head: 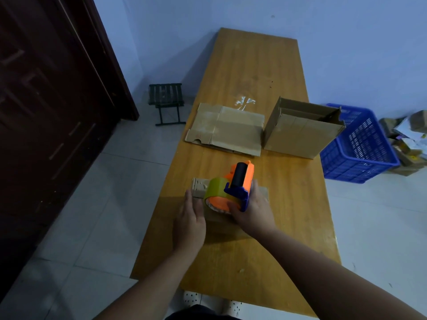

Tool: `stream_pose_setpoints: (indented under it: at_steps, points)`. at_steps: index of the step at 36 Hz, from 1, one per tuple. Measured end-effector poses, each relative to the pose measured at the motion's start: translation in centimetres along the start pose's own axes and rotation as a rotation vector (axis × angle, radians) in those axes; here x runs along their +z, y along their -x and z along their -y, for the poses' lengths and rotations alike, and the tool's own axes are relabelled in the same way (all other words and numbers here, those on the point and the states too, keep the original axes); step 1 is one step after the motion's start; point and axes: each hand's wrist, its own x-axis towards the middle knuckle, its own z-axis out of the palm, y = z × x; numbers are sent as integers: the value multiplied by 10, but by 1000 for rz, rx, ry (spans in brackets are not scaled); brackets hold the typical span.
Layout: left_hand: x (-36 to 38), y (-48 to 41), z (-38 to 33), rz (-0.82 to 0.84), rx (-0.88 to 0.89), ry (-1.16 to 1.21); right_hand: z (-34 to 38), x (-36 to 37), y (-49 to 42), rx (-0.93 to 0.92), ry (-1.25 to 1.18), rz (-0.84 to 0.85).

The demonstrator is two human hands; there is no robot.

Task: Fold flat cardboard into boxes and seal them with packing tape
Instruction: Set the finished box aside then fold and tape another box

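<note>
Sealing is in hand on a small box (200, 185) in the lower middle of the frame, near the front end of the wooden table (254, 65). The left hand (190, 224) lies with straight fingers flat against the box's left side, steadying it. The right hand (253, 211) is wrapped round the orange-and-blue tape dispenser (233, 188), which sits on top of the box with its olive roll toward the left hand. Whether a strip of tape already runs along the seam cannot be told, because the dispenser and hands cover most of the top.

Further up, in the centre of the frame, a piece of flat cardboard (226, 130) lies unfolded on the table. Just right of it, touching or nearly so, an open box (300, 135) rests on its side with its mouth toward the upper right and its flaps not closed. A blue basket (360, 144) stands on the floor at the right edge, beside the table.

By my reading the task is partway. One box is formed and being taped, a second is erected but needs closing and sealing, and the flat sheet has yet to be folded at all. No sealed box shows on the table, so most of the work is left.
</note>
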Motion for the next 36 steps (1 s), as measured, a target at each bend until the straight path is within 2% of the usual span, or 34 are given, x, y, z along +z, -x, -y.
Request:
stream_pose_setpoints:
  at_steps: [3,5,8,14,22,25,29,36]
  points:
    - [-10,-8,-4,33,-105,-10,-1,-1,0,-9,1,-9]
    - [-14,-13,-6,-12,-1,-88,-1,0,0,-1,-16,-21]
    - [-13,-22,-12,10,176,-104,-3,1,1,-3,-37,-35]
    - [-6,-48,-15,143,170,-30,-7,5,3,78,-126,-55]
    - [-6,-52,-4,220,210,-148,-7,4,5,47,-156,-88]
    - [-6,-52,-3,206,204,-248,-2,-6,2,27,-209,-45]
    - [-4,-50,-7,175,189,-380,-3,-15,-7,-18,-158,45]
    - [-4,-50,-7,158,221,-446,-6,-39,-18,-55,-68,124]
